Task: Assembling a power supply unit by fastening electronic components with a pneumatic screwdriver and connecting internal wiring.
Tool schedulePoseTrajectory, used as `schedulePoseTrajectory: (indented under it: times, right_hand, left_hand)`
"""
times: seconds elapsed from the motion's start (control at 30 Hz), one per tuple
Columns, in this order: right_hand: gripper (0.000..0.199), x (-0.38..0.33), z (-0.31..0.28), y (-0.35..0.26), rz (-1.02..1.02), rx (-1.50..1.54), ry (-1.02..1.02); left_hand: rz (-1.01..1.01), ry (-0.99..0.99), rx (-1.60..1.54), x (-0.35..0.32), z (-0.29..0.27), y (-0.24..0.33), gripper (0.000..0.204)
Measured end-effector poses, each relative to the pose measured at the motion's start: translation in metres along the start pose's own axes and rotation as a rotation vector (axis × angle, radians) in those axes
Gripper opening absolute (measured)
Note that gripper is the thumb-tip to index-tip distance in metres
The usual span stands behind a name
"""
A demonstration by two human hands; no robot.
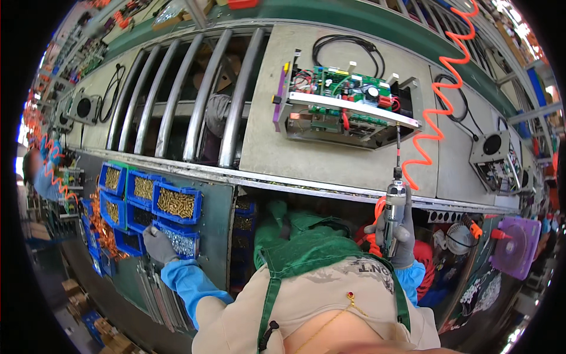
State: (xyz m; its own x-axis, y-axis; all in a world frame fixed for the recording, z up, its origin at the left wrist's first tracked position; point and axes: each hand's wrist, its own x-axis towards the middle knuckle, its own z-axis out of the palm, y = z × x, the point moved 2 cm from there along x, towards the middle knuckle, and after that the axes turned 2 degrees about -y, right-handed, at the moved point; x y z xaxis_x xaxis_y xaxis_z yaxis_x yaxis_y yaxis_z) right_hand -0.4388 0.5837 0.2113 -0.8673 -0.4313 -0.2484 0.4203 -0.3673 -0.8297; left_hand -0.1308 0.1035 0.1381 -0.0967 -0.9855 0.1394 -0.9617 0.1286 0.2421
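My right hand (403, 239), in a grey glove, is wrapped round a pneumatic screwdriver (394, 206). Its long bit points away from me and reaches the right end of a silver metal bar (354, 102) on an open-framed electronic unit (348, 121). Green circuit boards, wires and a purple end plate show on that unit. Off to the left, my gloved left hand (159, 245) is over the blue parts bins, fingers curled together at the edge of a bin of silver screws (181, 243). Whatever its fingertips may hold is hidden.
More blue bins hold brass-coloured screws (175, 203). Metal rollers (203, 94) lie left of the unit's board. A coiled orange air hose (433, 127) hangs to the right of the unit. Another unit (498, 159) stands further right, and a purple fan (515, 246) below it.
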Motion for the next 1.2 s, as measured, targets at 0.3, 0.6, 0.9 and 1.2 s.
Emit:
schedulePoseTrajectory:
  times: [0.3,0.6,0.9,1.2]
  right_hand:
    - [0.111,-0.003,-0.005,-0.006,0.068,0.086,0.076]
    - [0.111,-0.006,0.007,-0.014,0.178,0.087,0.09]
    - [0.109,-0.006,0.012,-0.015,0.204,0.115,0.097]
    - [0.105,-0.008,0.018,-0.007,0.166,0.091,0.115]
  left_hand:
    - [0.917,-1.099,-1.122,-0.1,-0.049,0.375,0.02]
    - [1.941,-0.945,-0.22,-0.186,-0.012,0.566,0.022]
    - [1.845,-1.101,-0.109,-0.193,-0.011,0.586,0.026]
    - [1.796,-1.263,-0.157,-0.183,-0.016,0.575,0.035]
